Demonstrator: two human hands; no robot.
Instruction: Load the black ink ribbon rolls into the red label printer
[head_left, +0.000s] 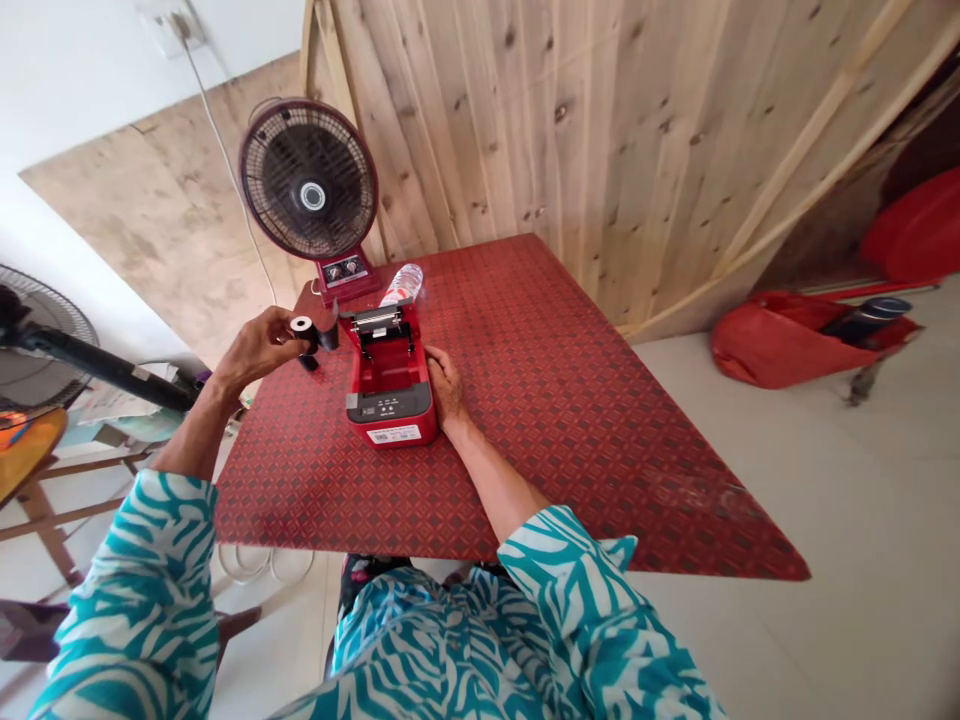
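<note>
A small red label printer (390,385) sits on the red patterned table (540,400) with its lid open and its paper bay showing. My left hand (259,350) is raised just left of the printer, fingers closed round a small paper roll (302,325) with a white core, held on a dark spindle piece (326,335). My right hand (446,385) rests against the printer's right side, fingers curled on its casing.
A maroon desk fan (309,190) stands at the table's far edge, a plastic water bottle (401,283) lying beside it. A wooden plank wall rises behind. Red bags (787,335) lie on the floor at right; another fan and a stool stand at left.
</note>
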